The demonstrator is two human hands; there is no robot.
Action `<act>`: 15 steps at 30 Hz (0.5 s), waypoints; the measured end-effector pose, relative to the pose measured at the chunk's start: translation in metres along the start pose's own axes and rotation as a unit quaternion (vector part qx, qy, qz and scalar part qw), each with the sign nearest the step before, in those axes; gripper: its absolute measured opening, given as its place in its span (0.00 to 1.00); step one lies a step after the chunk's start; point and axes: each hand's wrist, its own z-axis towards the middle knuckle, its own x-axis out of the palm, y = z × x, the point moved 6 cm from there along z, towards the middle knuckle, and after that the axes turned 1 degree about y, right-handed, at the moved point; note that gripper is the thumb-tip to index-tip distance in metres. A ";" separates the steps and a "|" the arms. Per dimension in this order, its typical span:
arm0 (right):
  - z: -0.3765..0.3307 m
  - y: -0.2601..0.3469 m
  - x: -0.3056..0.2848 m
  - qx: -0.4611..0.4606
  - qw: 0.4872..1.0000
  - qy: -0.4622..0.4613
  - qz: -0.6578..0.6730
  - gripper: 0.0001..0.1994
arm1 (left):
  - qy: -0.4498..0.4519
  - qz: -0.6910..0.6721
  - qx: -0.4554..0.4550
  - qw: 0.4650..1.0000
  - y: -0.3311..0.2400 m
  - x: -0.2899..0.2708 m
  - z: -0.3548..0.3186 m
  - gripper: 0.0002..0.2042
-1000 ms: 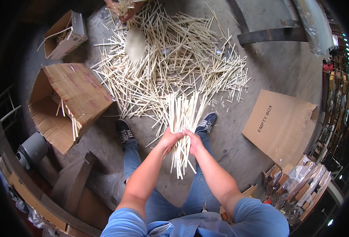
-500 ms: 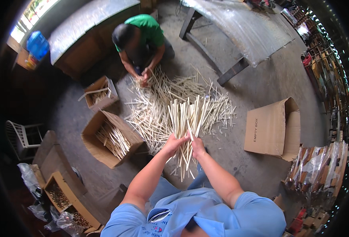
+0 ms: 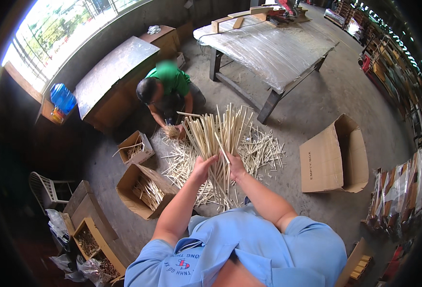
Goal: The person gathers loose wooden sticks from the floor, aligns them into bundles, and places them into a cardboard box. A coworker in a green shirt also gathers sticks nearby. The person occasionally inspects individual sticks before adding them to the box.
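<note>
A large bundle of pale, thin wooden sticks [image 3: 220, 131] is held upright in front of me, fanned out at the top. My left hand [image 3: 203, 168] wraps round its left side, and my right hand [image 3: 237, 167] grips the right side, with one stick slanting across near the thumb. Beneath the bundle, a loose pile of similar sticks [image 3: 264, 149] spreads over the floor. Across the pile, a person in a green shirt [image 3: 169, 82] crouches and holds a smaller bunch of sticks [image 3: 172, 131].
An open cardboard box [image 3: 321, 165] stands at the right. Left of the pile are a box with sticks [image 3: 125, 186] and a smaller box [image 3: 146, 152]. A plastic-covered table [image 3: 268, 48] is beyond. Trays with small pieces [image 3: 107, 246] sit at the lower left.
The view has tilted up, showing more of the window and table. The bundle's top has spread wider and now covers more of the pile. Both hands keep their grip, slightly farther apart.
</note>
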 end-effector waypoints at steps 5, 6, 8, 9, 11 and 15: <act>-0.007 0.045 0.045 -0.031 0.996 0.052 0.061 0.19 | -0.005 0.034 0.037 0.999 -0.022 0.017 0.013 0.17; -0.005 0.054 0.043 -0.043 0.997 0.069 0.017 0.19 | 0.006 0.020 0.048 0.999 -0.024 0.027 0.017 0.17; -0.001 0.068 0.040 -0.064 0.990 0.104 -0.070 0.20 | 0.023 -0.007 0.072 0.997 -0.030 0.042 0.021 0.17; -0.001 0.067 0.043 -0.014 0.992 0.120 -0.031 0.20 | 0.016 0.005 0.075 0.997 -0.033 0.041 0.019 0.17; -0.006 0.068 0.054 -0.016 0.985 0.167 -0.048 0.19 | 0.010 0.006 0.105 0.994 -0.040 0.039 0.010 0.18; -0.008 0.067 0.054 0.015 0.972 0.226 -0.069 0.20 | 0.012 -0.024 0.101 0.995 -0.052 0.055 -0.001 0.19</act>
